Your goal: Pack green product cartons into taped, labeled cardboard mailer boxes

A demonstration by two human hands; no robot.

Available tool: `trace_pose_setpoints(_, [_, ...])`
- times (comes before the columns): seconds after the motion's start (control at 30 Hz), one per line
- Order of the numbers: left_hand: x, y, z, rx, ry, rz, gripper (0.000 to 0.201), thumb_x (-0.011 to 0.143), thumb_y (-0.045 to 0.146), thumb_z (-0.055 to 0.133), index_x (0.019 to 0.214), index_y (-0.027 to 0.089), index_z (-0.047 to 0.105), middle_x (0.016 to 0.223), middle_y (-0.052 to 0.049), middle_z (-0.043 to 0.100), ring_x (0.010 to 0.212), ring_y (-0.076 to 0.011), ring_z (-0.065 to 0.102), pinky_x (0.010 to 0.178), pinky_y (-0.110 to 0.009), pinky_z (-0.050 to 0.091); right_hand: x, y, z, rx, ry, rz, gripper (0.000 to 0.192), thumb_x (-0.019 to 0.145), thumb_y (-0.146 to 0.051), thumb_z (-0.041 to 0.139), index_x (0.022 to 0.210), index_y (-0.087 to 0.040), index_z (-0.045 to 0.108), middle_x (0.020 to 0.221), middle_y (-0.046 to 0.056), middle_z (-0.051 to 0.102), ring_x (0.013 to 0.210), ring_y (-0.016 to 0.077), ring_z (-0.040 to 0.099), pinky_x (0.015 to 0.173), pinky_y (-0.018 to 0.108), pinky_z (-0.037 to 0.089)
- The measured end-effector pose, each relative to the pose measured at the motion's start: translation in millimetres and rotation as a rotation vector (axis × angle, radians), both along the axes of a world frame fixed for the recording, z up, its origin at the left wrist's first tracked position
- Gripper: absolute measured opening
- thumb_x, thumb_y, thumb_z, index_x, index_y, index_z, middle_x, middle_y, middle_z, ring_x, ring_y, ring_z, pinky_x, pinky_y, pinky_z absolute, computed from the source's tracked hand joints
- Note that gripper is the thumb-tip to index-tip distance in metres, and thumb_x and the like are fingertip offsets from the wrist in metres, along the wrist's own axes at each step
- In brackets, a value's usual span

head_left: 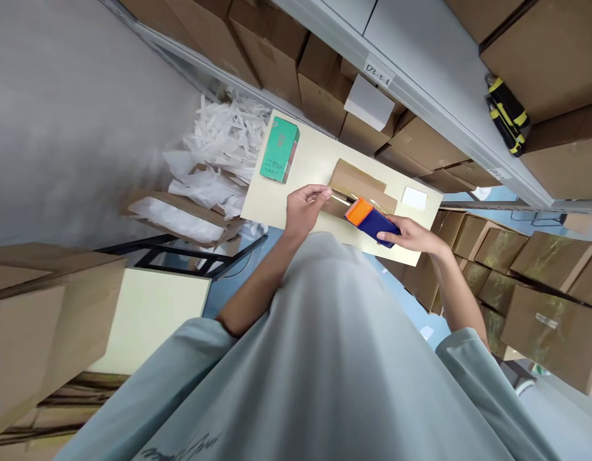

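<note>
My right hand [411,234] grips a small blue box with an orange end [378,225], thumb on its top face. The box is tilted, its orange end towards my left hand. With thumb and forefinger pinched together, my left hand [305,208] holds a thin, light and dark strip [341,198] that reaches towards the orange end. Its exact kind is not clear. Under both hands lies a flattened piece of brown cardboard [358,178] on the pale tabletop [315,147]. A green box [279,150] sits at the table's left end.
White paper scraps [228,134] are piled left of the table. Behind it, a metal shelf [401,86] carries cardboard boxes and yellow-black tools [507,115]. A small white card [415,198] lies at the table's right. Stacked cartons [540,262] stand on the right, another carton [50,320] on the left.
</note>
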State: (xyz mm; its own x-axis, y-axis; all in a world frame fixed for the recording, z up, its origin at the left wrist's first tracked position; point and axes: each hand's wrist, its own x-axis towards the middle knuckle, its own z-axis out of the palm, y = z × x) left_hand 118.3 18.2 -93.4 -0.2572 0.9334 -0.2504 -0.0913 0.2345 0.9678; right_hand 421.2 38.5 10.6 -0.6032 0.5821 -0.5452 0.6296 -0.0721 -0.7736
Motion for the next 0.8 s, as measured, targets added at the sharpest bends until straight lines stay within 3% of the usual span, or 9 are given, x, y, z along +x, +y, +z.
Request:
trace_pose_setpoints(0.07, [5.1,5.1,-23.0,-0.015,-0.016,0.04,0.034,0.087,0.051,0.09,0.094,0.019,0.082,0.093,-0.007,0.085,0.089,-0.0218,0.081,0.09,-0.037,0.069,-4.8,19.8,-5.7,-0.129,0.021,-0.01,0.07,0.093,-0.088,0.077,0.11,-0.021,0.071,0.099,0.009,0.084,0.083,0.0242,0.077,0.075,0.037,0.066])
trace_pose_setpoints(0.17, [8.3,10.3,-42.0,-0.02,0.028,0.092,0.023,0.089,0.042,0.086,0.092,0.019,0.082,0.097,-0.008,0.087,0.096,-0.0226,0.082,0.095,-0.035,0.067,-14.4,39.2,-13.1,-0.243,0.031,-0.02,0.071,0.086,-0.085,0.087,0.11,-0.019,0.072,0.095,0.008,0.084,0.081,0.0214,0.076,0.073,0.033,0.066])
trace_pose_setpoints(0.3, [6.6,15.5,-53.6,-0.039,0.05,0.112,0.016,0.092,0.035,0.081,0.094,0.019,0.083,0.102,-0.008,0.088,0.102,-0.0225,0.082,0.096,-0.033,0.066,-24.3,51.2,-18.8,-0.296,0.015,-0.004,0.071,0.084,-0.084,0.09,0.106,-0.018,0.072,0.093,0.008,0.083,0.081,0.0193,0.076,0.075,0.031,0.067])
trace_pose_setpoints(0.43, [2.4,24.3,-66.2,-0.014,0.073,0.116,0.02,0.094,0.04,0.083,0.094,0.02,0.082,0.101,-0.008,0.087,0.101,-0.0219,0.081,0.1,-0.033,0.065,-24.7,58.3,-19.5,-0.33,-0.01,0.014,0.072,0.085,-0.084,0.089,0.109,-0.019,0.072,0.094,0.006,0.082,0.082,0.0199,0.077,0.076,0.032,0.068])
trace_pose_setpoints(0.63, [-1.2,38.5,-81.2,-0.061,-0.115,0.124,0.034,0.089,0.052,0.09,0.095,0.02,0.079,0.096,-0.006,0.083,0.093,-0.0204,0.08,0.089,-0.033,0.071,-17.7,69.9,-14.0,-0.333,-0.088,0.025,0.067,0.089,-0.083,0.086,0.109,-0.02,0.072,0.092,0.004,0.082,0.081,0.02,0.075,0.074,0.031,0.066])
trace_pose_setpoints(0.8, [-18.8,45.8,-88.9,-0.162,-0.229,0.205,0.033,0.088,0.048,0.09,0.096,0.02,0.075,0.087,-0.003,0.077,0.087,-0.0181,0.079,0.081,-0.033,0.073,-13.2,80.2,-17.7,-0.399,-0.131,0.048,0.067,0.089,-0.084,0.085,0.11,-0.021,0.074,0.095,0.005,0.084,0.086,0.0224,0.079,0.078,0.033,0.067])
